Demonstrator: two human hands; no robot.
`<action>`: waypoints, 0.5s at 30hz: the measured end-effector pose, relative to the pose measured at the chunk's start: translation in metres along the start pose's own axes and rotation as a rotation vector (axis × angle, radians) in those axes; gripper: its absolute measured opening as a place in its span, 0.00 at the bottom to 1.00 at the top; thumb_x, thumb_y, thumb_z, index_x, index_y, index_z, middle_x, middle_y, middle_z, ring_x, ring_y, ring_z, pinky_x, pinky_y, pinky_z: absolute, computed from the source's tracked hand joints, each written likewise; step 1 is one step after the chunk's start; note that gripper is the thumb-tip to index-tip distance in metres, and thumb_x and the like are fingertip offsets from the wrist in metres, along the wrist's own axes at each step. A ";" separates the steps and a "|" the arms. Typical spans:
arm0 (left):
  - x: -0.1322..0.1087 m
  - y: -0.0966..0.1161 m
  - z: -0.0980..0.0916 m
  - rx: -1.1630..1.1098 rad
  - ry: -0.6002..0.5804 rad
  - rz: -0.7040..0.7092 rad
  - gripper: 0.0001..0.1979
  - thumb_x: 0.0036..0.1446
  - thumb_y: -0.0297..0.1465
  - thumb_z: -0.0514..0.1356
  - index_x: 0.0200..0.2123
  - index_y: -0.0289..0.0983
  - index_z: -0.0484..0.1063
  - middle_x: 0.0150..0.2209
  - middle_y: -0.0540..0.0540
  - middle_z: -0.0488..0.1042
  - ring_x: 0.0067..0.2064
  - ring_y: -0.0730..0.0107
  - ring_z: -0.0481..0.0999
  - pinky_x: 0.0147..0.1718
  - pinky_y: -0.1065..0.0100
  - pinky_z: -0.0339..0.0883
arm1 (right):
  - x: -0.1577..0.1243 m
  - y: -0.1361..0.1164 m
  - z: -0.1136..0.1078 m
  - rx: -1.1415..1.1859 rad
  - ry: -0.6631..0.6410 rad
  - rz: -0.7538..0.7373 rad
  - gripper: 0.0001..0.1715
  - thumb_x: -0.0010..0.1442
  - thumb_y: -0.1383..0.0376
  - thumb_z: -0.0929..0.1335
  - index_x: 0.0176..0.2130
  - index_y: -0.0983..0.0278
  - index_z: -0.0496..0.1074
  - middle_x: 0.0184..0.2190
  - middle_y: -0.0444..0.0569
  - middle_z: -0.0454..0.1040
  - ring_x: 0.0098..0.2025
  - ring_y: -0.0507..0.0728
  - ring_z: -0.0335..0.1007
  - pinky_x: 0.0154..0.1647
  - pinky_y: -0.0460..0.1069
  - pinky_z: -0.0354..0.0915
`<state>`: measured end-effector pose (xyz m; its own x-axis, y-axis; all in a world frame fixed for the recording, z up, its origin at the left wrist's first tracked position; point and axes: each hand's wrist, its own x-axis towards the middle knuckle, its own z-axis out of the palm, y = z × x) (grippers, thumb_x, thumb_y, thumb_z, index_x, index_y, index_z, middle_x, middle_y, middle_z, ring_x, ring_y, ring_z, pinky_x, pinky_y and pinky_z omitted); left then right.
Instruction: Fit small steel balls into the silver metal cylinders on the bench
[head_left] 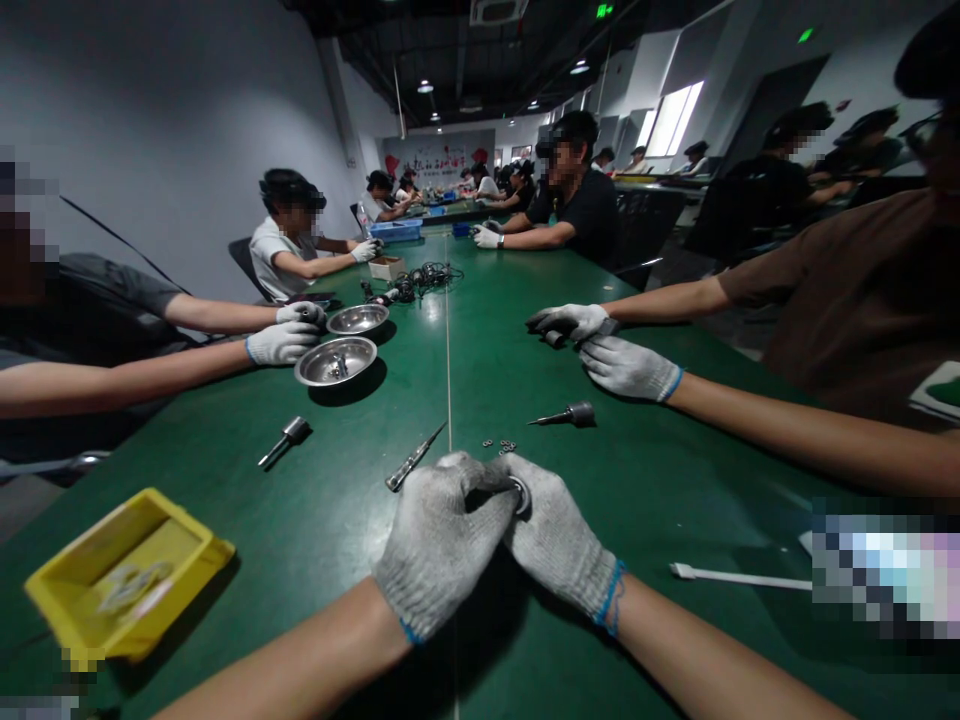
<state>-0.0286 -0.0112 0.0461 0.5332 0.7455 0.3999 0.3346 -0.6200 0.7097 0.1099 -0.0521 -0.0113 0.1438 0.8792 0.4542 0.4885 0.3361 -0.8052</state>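
Observation:
Both of my hands wear whitish knit gloves and meet over the near middle of the table. My left hand [442, 535] is closed, its fingertips pressed to a small round metal ring [522, 496]. My right hand [555, 530] grips the same ring from the other side; the fingers hide much of it. Just beyond lie several tiny metal nuts or rings [508, 446]. A slim pointed tool with a metal handle [409, 466] rests by my left hand. Farther right is a thin-tipped tool with a thick dark end [574, 413].
On the green table [337, 540] sit a yellow bin [214, 545] with pale parts, a metal shaft with a knurled head [286, 440], two steel bowls [315, 378], tangled black cables [420, 285] and a white cable [742, 577]. Gloved co-workers' hands work at left [281, 342] and right [630, 368].

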 end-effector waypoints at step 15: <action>0.000 0.003 0.000 -0.008 -0.046 -0.127 0.09 0.56 0.22 0.66 0.28 0.39 0.84 0.28 0.50 0.81 0.30 0.71 0.80 0.31 0.70 0.70 | -0.001 0.001 0.001 -0.052 0.014 0.015 0.09 0.54 0.73 0.66 0.35 0.61 0.73 0.33 0.50 0.80 0.35 0.59 0.78 0.38 0.51 0.72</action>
<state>-0.0279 -0.0127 0.0482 0.5221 0.8058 0.2795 0.3957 -0.5192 0.7576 0.1089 -0.0519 -0.0127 0.1635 0.8788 0.4483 0.5300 0.3050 -0.7912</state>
